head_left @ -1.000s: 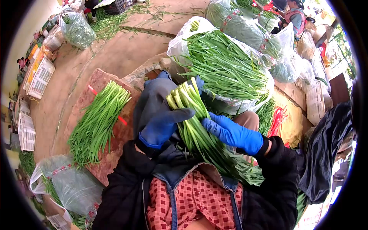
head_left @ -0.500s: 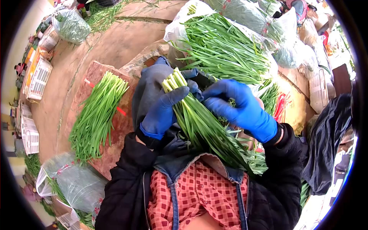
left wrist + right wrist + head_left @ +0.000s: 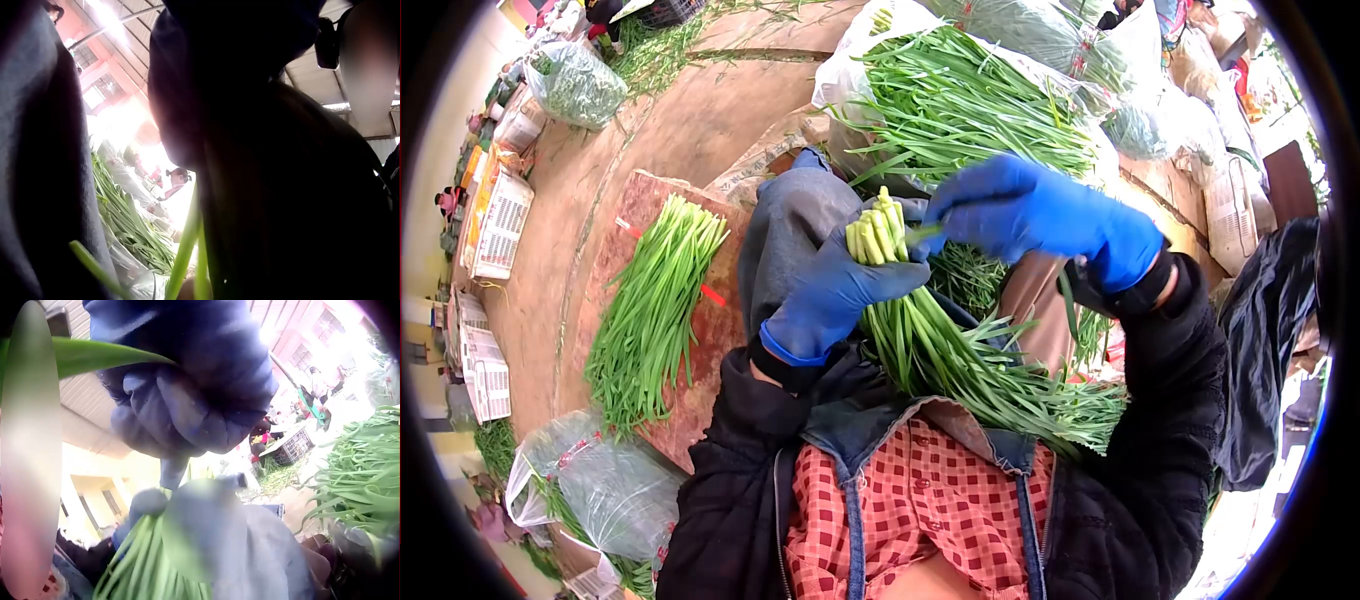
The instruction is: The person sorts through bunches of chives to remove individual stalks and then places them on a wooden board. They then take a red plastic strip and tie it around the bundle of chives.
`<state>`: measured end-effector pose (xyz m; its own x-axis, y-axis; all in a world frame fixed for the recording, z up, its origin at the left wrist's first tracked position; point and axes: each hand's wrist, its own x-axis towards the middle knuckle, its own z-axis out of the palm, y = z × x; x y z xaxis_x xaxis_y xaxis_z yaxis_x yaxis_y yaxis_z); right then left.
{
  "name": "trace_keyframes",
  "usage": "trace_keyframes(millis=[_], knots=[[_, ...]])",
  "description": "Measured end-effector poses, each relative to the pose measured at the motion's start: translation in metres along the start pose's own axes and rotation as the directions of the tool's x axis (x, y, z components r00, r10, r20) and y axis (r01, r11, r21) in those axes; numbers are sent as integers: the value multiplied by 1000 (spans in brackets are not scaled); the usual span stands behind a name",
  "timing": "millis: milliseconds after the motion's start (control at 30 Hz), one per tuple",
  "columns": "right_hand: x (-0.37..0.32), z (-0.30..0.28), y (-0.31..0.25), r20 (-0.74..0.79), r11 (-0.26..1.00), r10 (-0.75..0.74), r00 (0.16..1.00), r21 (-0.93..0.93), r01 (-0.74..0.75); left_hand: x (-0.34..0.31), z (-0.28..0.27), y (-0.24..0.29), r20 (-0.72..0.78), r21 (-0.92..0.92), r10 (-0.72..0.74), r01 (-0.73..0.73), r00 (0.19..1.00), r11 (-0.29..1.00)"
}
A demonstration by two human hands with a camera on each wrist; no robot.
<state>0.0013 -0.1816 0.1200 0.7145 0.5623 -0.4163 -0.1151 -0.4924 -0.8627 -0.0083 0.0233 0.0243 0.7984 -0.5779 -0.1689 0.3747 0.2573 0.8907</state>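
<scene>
While the left hand [image 3: 832, 297] grips a bundle of garlic chives [image 3: 940, 350], the right hand [image 3: 1040, 215], just right, pinches a green blade [image 3: 109, 355].

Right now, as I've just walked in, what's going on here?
A seated person is handling a bundle of long greens. The gloved left hand grips it near the pale stalk ends. The gloved right hand, raised beside those ends, holds a green strand. A second bundle lies on a reddish board to the person's left, and an open plastic bag filled with similar greens is ahead.
</scene>
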Motion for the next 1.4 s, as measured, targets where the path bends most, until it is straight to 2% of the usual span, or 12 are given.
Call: trace_keyframes(millis=[133,200,300,433,533,567,600,667,733,800,1100,1400], knots=[[-7,-51,18,-470,899,-317,824,129,420,1,-7,-7,43,-62,14,-12,999,998],[-5,-41,12,-527,977,-39,849,-199,-78,-2,-2,0,49,-43,52,-50,997,998],[10,-30,19,-65,617,-74,995,-787,-5,-6,5,13,162,-164,109,-82,981,983],[36,-28,-18,-105,870,-475,874,-207,448,0,14,5,225,-220,142,-92,964,971],[71,-5,-24,343,456,-716,608,-430,779,1,25,12,274,-151,140,-101,952,983],[59,10,-28,304,602,-469,829,-577,552,-6,13,17,224,440,397,-455,890,774],[40,30,-43,216,659,-175,961,-699,277,-1,5,-3,220,441,396,-453,892,775],[54,20,-18,222,742,-134,966,-623,247,18,-18,-60,62,545,394,-362,917,756],[49,10,-5,-142,867,-481,865,-225,445,-1,24,19,-46,41,262,-260,964,965],[24,17,-9,-148,897,-293,944,300,326,-9,12,32,-73,-79,180,-186,981,979],[56,80,70,-227,942,-147,963,266,207,18,-23,23,-340,-272,203,-303,918,913],[45,42,43,35,841,-200,979,519,153,18,-34,15,181,-80,457,-450,871,889]])
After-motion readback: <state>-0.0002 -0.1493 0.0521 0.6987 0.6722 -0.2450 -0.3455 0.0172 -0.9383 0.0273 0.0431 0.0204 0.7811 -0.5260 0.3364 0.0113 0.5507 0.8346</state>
